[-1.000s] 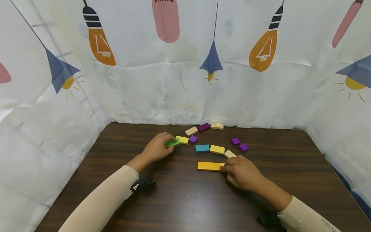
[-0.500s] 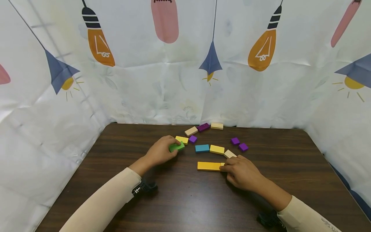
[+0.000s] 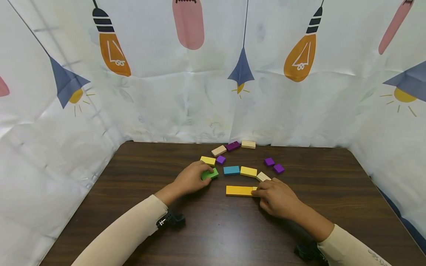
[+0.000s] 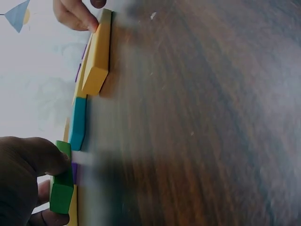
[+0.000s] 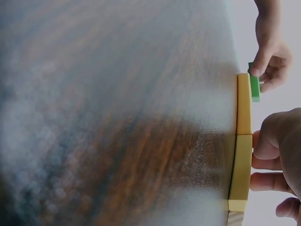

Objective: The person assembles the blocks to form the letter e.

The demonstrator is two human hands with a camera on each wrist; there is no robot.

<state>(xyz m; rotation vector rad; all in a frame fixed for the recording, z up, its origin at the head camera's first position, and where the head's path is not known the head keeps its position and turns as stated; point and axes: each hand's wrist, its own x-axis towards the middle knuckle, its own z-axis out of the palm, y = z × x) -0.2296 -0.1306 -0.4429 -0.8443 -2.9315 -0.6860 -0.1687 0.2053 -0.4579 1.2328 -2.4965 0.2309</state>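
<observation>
My left hand [image 3: 193, 178] pinches a green block [image 3: 209, 174] between thumb and fingers. The left wrist view shows this green block [image 4: 61, 181] held near the blue block [image 4: 77, 123]. On the right, fingertips of my right hand [image 3: 277, 197] touch a pale yellow block [image 5: 241, 169], which lies end to end with a longer orange-yellow block [image 5: 243, 103]. That orange-yellow block [image 3: 239, 190] lies flat on the table in the head view. The right hand hides most of the pale yellow block there.
Behind the orange-yellow block lie a blue block [image 3: 231, 170], a yellow block [image 3: 248, 171] and a beige block [image 3: 263, 176]. Farther back are another yellow block [image 3: 208, 160], a dark purple block [image 3: 233, 146] and several small ones. A printed cloth [image 3: 199, 103] borders the brown table [image 3: 159, 151].
My left hand has brought the green block toward me and to the right, away from the back yellow block. The right hand stays at the pale yellow block.
</observation>
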